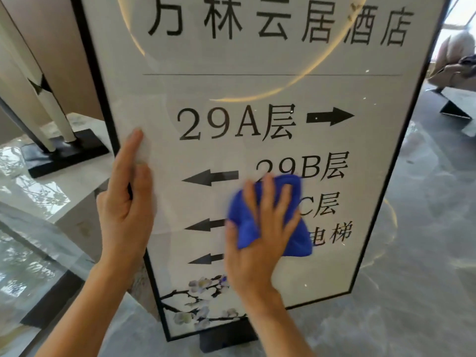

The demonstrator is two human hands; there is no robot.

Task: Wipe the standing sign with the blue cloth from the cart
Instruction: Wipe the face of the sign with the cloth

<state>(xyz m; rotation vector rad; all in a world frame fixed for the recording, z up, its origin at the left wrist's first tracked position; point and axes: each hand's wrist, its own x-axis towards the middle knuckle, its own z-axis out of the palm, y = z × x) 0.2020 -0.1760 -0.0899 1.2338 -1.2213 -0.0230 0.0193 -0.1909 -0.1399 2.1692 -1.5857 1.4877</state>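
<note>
The standing sign [206, 86] fills most of the view: a white glossy panel in a thin black frame, printed with black characters, arrows and a flower sprig at the bottom. My right hand [257, 243] lies flat on the lower middle of the panel, pressing the bunched blue cloth [296, 228] against it, over part of the lettering. My left hand [126, 202] grips the sign's left frame edge, fingers on the front face.
The sign's black foot [226, 341] stands on a glossy grey marble floor [412, 279]. At the left a white sculpture on a black base [67, 153] sits on a white marble ledge. A seat with clothing [456, 65] is at far right.
</note>
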